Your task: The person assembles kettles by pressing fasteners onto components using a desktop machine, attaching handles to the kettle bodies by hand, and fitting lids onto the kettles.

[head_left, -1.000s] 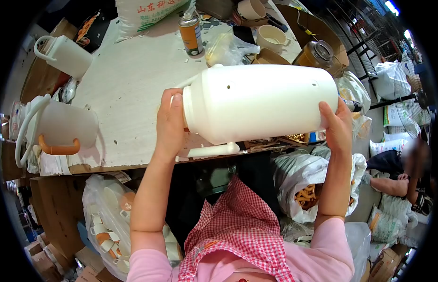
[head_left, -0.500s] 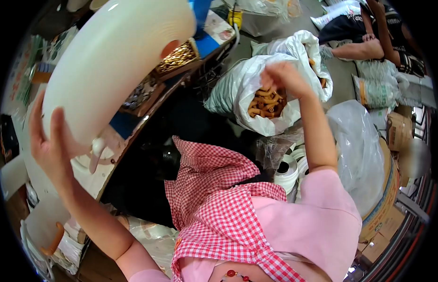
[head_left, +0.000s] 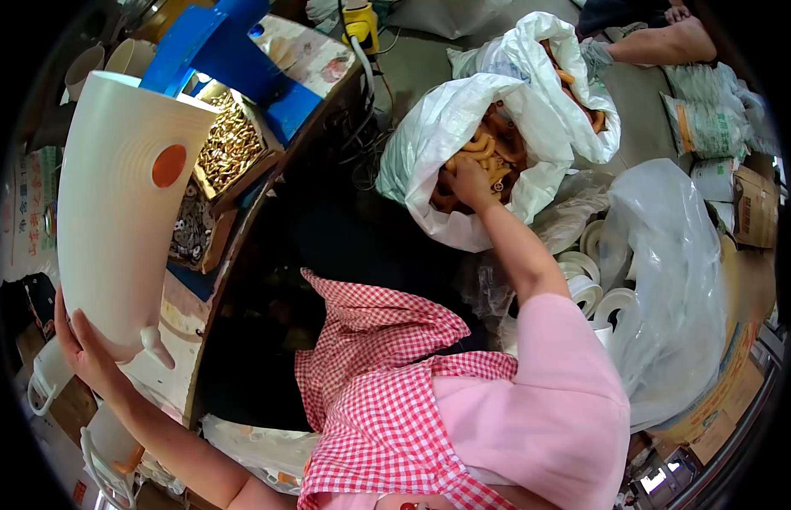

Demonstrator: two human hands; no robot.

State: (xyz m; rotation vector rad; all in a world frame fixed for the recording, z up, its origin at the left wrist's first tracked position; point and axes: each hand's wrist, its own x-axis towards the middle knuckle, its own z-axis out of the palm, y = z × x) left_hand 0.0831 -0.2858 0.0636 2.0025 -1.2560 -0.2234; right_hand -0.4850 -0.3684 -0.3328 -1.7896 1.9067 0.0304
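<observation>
In the head view, the person's left hand (head_left: 94, 361) clasped the lower end of a large, tapering container of whitish plastic (head_left: 115, 212), its thumb and fingers set apart around the wall. The container stood out over the left part of the white-topped table (head_left: 176, 367), tilted slightly, with its open, wider end away from the person. A round orange-red spot (head_left: 169, 166) showed on its side near that end, and a small white plastic knob (head_left: 158, 347) stuck out beside the held end. The container's rim overlapped a bright blue machine part (head_left: 217, 51); whether the two touched could not be told. Beside the container on the table were a box of shiny gold-coloured metal pieces (head_left: 230, 140) and, next to it, a box of small grey metal pieces (head_left: 190, 228). The right hand (head_left: 472, 183) was inside the mouth of a white woven sack (head_left: 412, 153), among curved orange-brown plastic handles (head_left: 502, 170). Its fingertips were partly hidden there, so it could not be told whether they pinched a handle. A second white woven sack (head_left: 601, 136), also holding orange-brown pieces, stood just behind the first. Nearer the person's right arm lay thick white rings (head_left: 587, 293), beside a large clear plastic bag (head_left: 663, 289).
</observation>
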